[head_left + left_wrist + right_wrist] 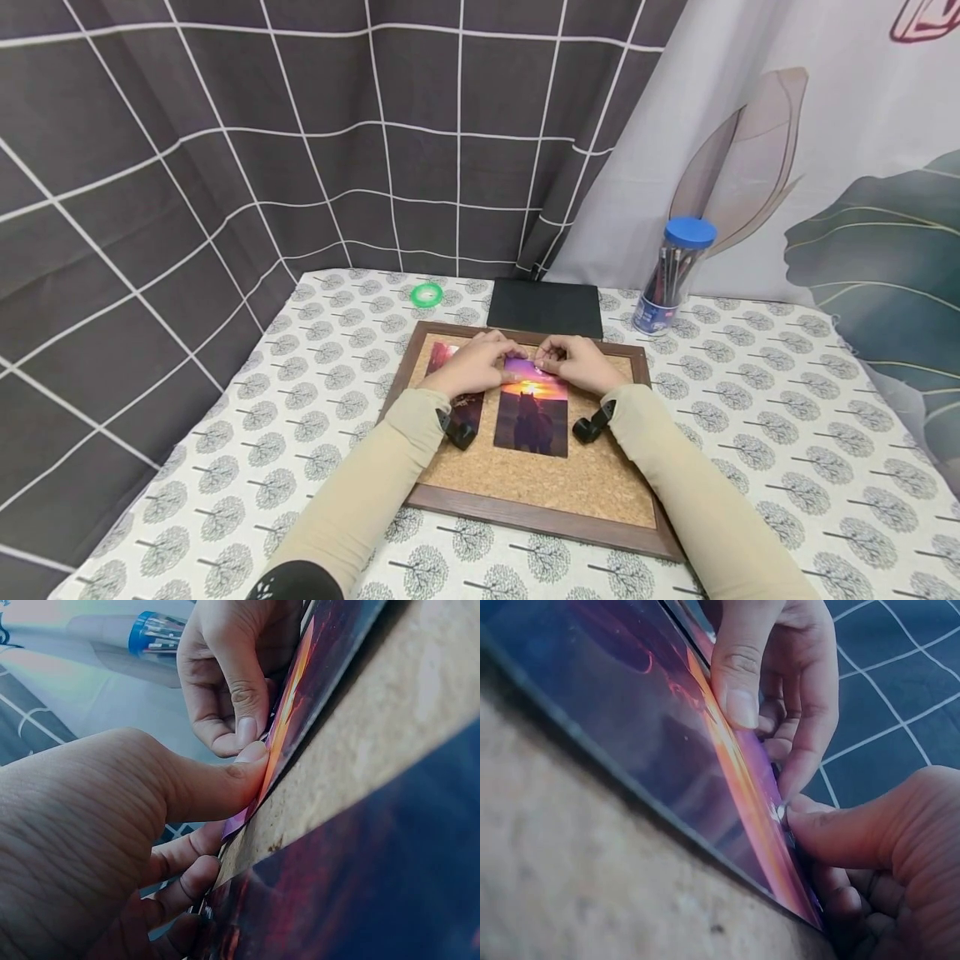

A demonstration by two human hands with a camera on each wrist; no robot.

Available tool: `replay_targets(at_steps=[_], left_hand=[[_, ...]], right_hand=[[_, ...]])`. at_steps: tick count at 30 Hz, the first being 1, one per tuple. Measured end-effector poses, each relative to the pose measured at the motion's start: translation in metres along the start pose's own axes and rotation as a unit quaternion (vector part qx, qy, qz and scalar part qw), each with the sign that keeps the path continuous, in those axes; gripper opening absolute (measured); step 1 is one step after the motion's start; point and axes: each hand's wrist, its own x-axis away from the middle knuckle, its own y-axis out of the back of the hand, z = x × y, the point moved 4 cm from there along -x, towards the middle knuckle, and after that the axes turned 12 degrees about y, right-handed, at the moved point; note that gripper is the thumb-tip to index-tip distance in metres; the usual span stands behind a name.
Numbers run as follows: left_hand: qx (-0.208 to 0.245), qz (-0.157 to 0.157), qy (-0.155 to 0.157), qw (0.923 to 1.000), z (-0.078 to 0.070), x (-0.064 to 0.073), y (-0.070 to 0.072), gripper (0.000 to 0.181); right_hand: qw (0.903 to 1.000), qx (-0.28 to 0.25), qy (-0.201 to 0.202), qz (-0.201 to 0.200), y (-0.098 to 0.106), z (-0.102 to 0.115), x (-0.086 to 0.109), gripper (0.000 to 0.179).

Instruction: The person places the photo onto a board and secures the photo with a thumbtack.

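- Both hands are down on the cork board (570,483), meeting at the top edge of the sunset photo (531,412), which lies flat near the board's middle, long side running from 12 to 6 o'clock.
- The left hand (472,362) comes in from 7 o'clock; its thumb (217,787) presses flat on the photo's top edge while the other fingers curl underneath against the board.
- From the left wrist view, that thumb tip sits nail to nail with a finger of the other hand, both on the same strip of the print.
- The right hand (577,360) comes in from 5 o'clock, fingers curled; the thumb and forefinger pinch something small and shiny (781,814) right at the photo's top edge. What it is, I cannot tell for sure.
- A second, darker photo (459,392) lies on the board at 9 o'clock of the sunset photo, partly under the left wrist.
- A black band with a small camera sits on each wrist, over beige sleeves.
- At 12 o'clock beyond the board's frame lies a black flat case (545,307).
- At 1 o'clock stands a clear tube of pencils (672,279) with a blue lid, upright on the tablecloth.
- At 11 o'clock lies a green tape ring (427,293), well apart from the hands.
- The tablecloth (787,433) is white with small tree prints.
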Motion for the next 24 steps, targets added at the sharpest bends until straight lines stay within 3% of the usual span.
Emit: replay_targets(at_steps=[16, 20, 24], left_hand=[[0.000, -0.001, -0.003, 1.0000, 0.001, -0.001, -0.001, 0.041], [-0.007, -0.005, -0.003, 1.0000, 0.002, -0.001, -0.001, 0.042], [-0.026, -0.013, 0.001, 0.9996, 0.001, 0.004, 0.004, 0.043]], right_hand=[[0.9998, 0.004, -0.019, -0.004, -0.001, 0.005, 0.001, 0.004], [0.9999, 0.011, 0.005, 0.003, 0.003, 0.009, 0.001, 0.008], [0.9981, 0.026, 0.056, 0.011, 0.012, 0.019, 0.000, 0.013]])
